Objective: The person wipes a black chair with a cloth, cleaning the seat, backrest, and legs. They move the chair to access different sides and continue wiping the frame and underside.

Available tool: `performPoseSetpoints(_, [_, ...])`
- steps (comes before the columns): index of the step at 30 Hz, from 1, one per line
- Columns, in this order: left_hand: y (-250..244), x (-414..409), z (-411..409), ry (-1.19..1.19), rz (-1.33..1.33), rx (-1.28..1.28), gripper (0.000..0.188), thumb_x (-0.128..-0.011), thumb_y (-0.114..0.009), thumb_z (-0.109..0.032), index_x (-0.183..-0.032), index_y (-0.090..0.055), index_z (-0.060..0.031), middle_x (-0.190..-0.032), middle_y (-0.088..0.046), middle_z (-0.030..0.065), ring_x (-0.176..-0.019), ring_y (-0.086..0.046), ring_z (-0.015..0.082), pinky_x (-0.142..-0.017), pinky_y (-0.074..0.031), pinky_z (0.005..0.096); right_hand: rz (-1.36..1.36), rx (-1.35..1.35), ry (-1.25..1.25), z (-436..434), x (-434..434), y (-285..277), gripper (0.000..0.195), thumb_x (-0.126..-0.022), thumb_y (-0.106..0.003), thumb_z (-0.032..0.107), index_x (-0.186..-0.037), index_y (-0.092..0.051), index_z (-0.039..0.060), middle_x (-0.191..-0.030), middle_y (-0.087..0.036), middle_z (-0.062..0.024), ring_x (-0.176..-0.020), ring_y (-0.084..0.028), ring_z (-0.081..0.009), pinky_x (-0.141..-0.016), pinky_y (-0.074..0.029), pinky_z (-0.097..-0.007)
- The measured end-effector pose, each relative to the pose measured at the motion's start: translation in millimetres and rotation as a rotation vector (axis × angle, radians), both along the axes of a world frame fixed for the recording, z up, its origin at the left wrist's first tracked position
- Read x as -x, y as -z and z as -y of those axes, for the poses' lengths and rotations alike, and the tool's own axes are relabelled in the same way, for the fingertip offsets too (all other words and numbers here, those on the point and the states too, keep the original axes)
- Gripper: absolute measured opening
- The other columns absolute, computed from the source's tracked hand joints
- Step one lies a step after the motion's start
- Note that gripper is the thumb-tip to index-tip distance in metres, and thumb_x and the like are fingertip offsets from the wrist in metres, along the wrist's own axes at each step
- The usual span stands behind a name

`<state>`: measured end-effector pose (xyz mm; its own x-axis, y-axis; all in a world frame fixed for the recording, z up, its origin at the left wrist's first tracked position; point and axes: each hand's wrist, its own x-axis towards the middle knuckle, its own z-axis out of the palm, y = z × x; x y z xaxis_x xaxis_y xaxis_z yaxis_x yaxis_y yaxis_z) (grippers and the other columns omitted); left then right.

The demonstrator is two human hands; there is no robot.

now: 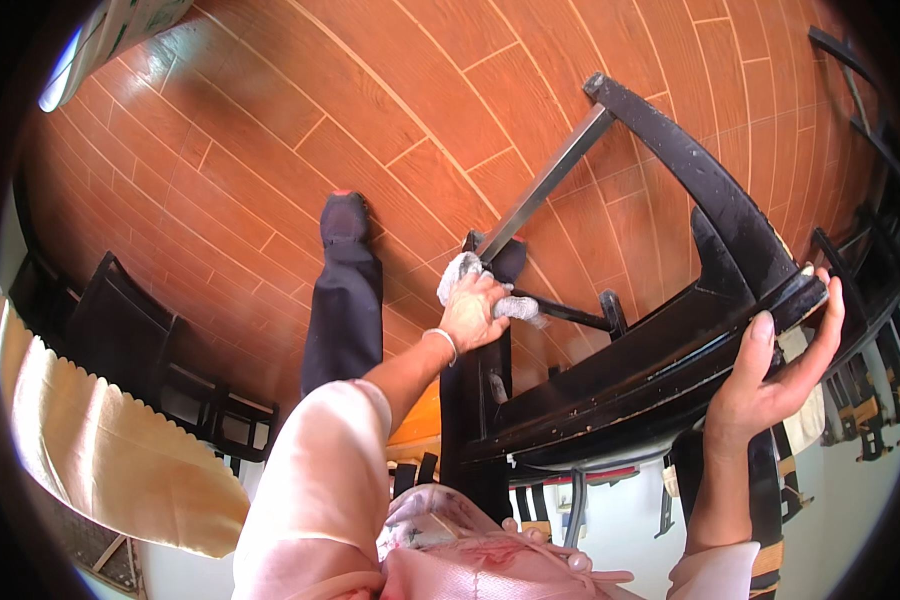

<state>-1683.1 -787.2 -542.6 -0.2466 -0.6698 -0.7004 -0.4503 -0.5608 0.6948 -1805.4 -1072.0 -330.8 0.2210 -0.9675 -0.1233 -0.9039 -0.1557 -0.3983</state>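
A black wooden chair (645, 352) with scuffed paint lies tipped in front of me, its legs and rails pointing away over the floor. My left hand (474, 309), with a bracelet at the wrist, is closed on a crumpled grey-white cloth (459, 274) and presses it around the near end of a slanting rail (547, 184). At the chair's right corner, my right hand (776, 367) grips the end of the frame, thumb on the near side and fingers around the far side. Part of the rail's end is hidden by the cloth and hand.
Wood-look tiles (420, 97) cover the floor. My shoe (343, 217) stands left of the chair; the other is partly behind it. Dark chairs (124, 322) and a table with a gold cloth (120, 450) are at the left. More black chairs (862, 277) stand along the right edge.
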Motion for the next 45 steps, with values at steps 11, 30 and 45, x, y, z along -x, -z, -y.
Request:
performPoseSetpoints(11, [20.7, -0.4, 32.0, 0.563, 0.063, -0.025, 0.051, -0.087, -0.058, -0.051, -0.118, -0.069, -0.0122, -0.112, -0.064, 0.0060, -0.114, -0.051, 0.0278, -0.093, -0.038, 0.0481, 0.020, 0.000, -0.015, 1.3, -5.3, -0.3, 0.062, -0.089, -0.055, 0.004, -0.145, -0.033, -0.0103, -0.141, -0.046, -0.0245, -0.126, -0.050, -0.0316, -0.110, -0.037, -0.0407])
performPoseSetpoints(30, [-79.8, -18.1, 42.0, 0.176, -0.594, -0.277, 0.060, -0.103, -0.041, -0.049, -0.071, -0.062, -0.0024, -0.067, -0.058, 0.0206, -0.073, -0.061, 0.0391, -0.068, -0.046, 0.0476, -0.072, 0.128, -0.091, 2.3, -2.4, 1.6, 0.058, -0.088, -0.069, 0.012, -0.139, -0.047, -0.0048, -0.131, -0.053, -0.0205, -0.120, -0.054, -0.0324, -0.107, -0.039, -0.0419])
performPoseSetpoints(45, [-33.1, -75.3, -23.9, 0.337, -0.082, 0.410, 0.030, -0.094, -0.057, -0.040, -0.077, -0.069, -0.0180, -0.076, -0.064, 0.0007, -0.080, -0.061, 0.0206, -0.076, -0.044, 0.0394, -0.030, 0.089, -0.068, 2.3, -2.6, -0.3, 0.053, -0.094, -0.063, 0.012, -0.141, -0.045, -0.0037, -0.140, -0.051, -0.0154, -0.127, -0.049, -0.0251, -0.112, -0.032, -0.0362])
